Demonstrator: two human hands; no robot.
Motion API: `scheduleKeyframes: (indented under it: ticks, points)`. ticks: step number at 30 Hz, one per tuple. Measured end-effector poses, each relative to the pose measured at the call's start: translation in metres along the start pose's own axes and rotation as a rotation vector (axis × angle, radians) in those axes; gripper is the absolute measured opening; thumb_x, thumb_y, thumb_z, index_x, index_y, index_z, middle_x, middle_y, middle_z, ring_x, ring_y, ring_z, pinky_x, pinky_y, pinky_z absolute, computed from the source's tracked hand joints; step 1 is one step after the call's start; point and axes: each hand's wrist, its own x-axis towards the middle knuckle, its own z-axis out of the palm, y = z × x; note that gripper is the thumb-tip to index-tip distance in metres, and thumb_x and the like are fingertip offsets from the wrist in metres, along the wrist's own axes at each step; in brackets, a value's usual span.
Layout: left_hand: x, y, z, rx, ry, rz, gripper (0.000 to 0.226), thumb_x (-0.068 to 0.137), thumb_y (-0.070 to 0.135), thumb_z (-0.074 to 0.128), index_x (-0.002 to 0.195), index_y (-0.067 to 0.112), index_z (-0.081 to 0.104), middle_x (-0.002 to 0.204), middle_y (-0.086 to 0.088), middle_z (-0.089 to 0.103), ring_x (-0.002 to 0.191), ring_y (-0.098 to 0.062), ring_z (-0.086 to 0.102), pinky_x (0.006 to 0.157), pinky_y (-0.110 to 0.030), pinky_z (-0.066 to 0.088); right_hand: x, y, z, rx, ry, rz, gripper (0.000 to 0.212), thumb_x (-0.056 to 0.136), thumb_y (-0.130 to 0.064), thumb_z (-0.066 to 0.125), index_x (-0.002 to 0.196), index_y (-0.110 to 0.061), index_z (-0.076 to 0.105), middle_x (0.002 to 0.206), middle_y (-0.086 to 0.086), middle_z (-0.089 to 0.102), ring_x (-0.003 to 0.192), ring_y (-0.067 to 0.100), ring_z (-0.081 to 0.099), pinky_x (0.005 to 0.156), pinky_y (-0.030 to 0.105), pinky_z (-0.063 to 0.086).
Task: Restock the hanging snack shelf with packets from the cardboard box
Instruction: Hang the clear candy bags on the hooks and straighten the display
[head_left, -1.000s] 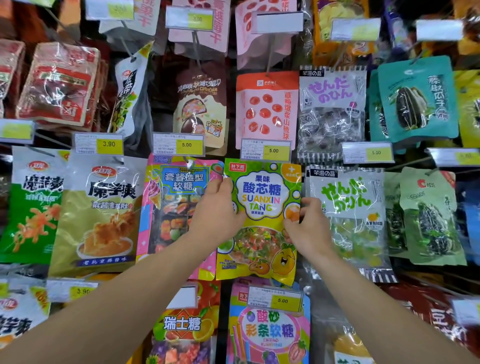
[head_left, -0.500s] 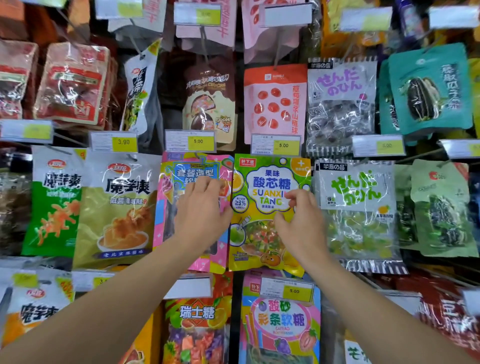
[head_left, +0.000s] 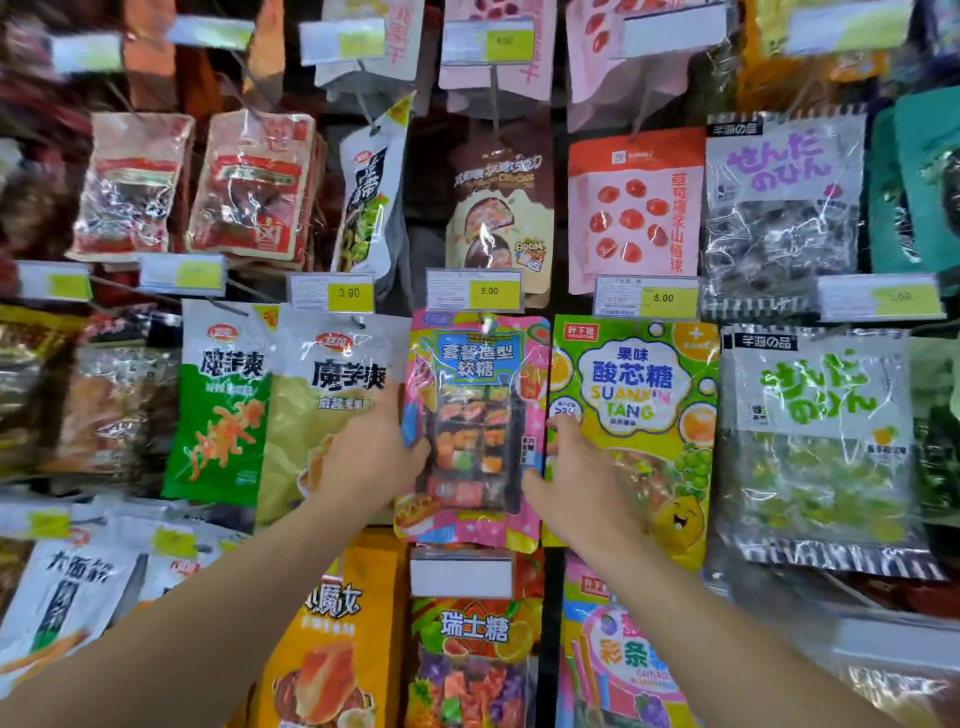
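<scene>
Hands flank the pink gummy packet (head_left: 475, 426) hanging under the 5.00 price tag (head_left: 474, 290), left hand (head_left: 371, 457) gripping its edge, right hand (head_left: 569, 483) open, and should square it gently.

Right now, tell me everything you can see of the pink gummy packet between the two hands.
The pink gummy packet is a glossy plastic pouch with a blue title panel and a clear window showing small colourful sweets. It hangs upright from a peg under a 5.00 price tag. The left hand grips its left edge; the right hand touches its right edge with loosely spread fingers.
</scene>
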Motion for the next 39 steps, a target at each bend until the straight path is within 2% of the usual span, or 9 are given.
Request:
scheduleKeyframes:
  ticks: [4,10,16,19,23,26,28,31,39]
  points:
    - [0.009,-0.007,0.001,0.054,-0.048,0.046,0.064,0.088,0.037,0.062,0.141,0.015,0.035,0.114,-0.015,0.066,0.101,-0.039,0.062,0.070,-0.038,0.044,-0.001,-0.014,0.008,0.032,0.017,0.079,0.058,0.088,-0.037,0.065,0.137,-0.022,0.036,0.118,0.003,0.064,0.103,0.033,0.064,0.081,0.042,0.054]
    - [0.018,-0.015,0.007,-0.039,-0.078,0.141,0.051,0.084,0.037,0.064,0.123,0.010,0.044,0.111,-0.015,0.063,0.098,-0.040,0.061,0.081,-0.043,0.052,-0.007,-0.024,0.009,0.015,0.086,0.108,0.061,0.089,-0.034,0.066,0.140,-0.022,0.036,0.117,0.000,0.062,0.100,0.027,0.063,0.075,0.038,0.053]
    - [0.017,-0.019,0.007,-0.094,-0.118,0.156,0.038,0.082,0.039,0.064,0.103,0.017,0.040,0.095,-0.012,0.062,0.090,-0.039,0.060,0.072,-0.041,0.049,-0.014,-0.030,0.005,0.002,0.094,0.126,0.054,0.086,-0.032,0.068,0.132,-0.021,0.040,0.114,0.001,0.061,0.101,0.029,0.063,0.078,0.043,0.055]
    - [0.016,-0.018,0.005,-0.077,-0.113,0.145,0.041,0.083,0.040,0.064,0.106,0.016,0.040,0.095,-0.011,0.061,0.089,-0.037,0.060,0.068,-0.038,0.045,-0.016,-0.031,0.004,0.001,0.081,0.134,0.057,0.086,-0.033,0.068,0.133,-0.023,0.039,0.116,-0.002,0.060,0.102,0.026,0.063,0.080,0.043,0.055]
    - [0.013,-0.015,0.003,-0.089,-0.061,0.094,0.055,0.083,0.041,0.066,0.123,0.012,0.042,0.110,-0.012,0.060,0.095,-0.036,0.061,0.073,-0.040,0.049,-0.016,-0.026,0.000,0.018,0.061,0.110,0.057,0.087,-0.032,0.066,0.136,-0.025,0.038,0.119,-0.003,0.060,0.104,0.024,0.062,0.080,0.042,0.054]
    - [0.010,-0.012,0.007,-0.082,0.018,0.108,0.070,0.081,0.041,0.068,0.136,0.010,0.038,0.125,-0.013,0.048,0.110,-0.036,0.054,0.087,-0.046,0.048,-0.018,-0.017,-0.007,0.023,0.040,0.128,0.062,0.088,-0.032,0.065,0.142,-0.024,0.036,0.129,-0.002,0.056,0.108,0.026,0.061,0.080,0.039,0.051]
    - [0.010,-0.012,0.012,0.001,0.072,0.148,0.072,0.080,0.046,0.065,0.136,0.008,0.040,0.129,-0.013,0.047,0.119,-0.035,0.046,0.098,-0.045,0.041,-0.019,-0.012,-0.011,0.015,0.031,0.117,0.061,0.088,-0.033,0.065,0.141,-0.023,0.038,0.128,-0.002,0.056,0.107,0.026,0.060,0.080,0.039,0.052]
    - [0.006,-0.009,0.014,0.082,0.103,0.166,0.074,0.080,0.049,0.063,0.137,0.008,0.041,0.133,-0.013,0.046,0.124,-0.035,0.041,0.104,-0.044,0.034,-0.021,-0.009,-0.016,0.010,0.023,0.095,0.057,0.088,-0.032,0.064,0.139,-0.022,0.040,0.126,-0.002,0.054,0.106,0.025,0.059,0.081,0.040,0.052]
    - [0.001,-0.028,-0.018,0.071,0.251,0.150,0.060,0.078,0.037,0.070,0.128,0.011,0.052,0.127,-0.012,0.051,0.115,-0.037,0.045,0.093,-0.048,0.040,-0.018,-0.038,-0.006,0.028,0.039,-0.009,0.046,0.090,-0.034,0.063,0.130,-0.019,0.046,0.126,-0.001,0.053,0.113,0.023,0.056,0.088,0.037,0.050]
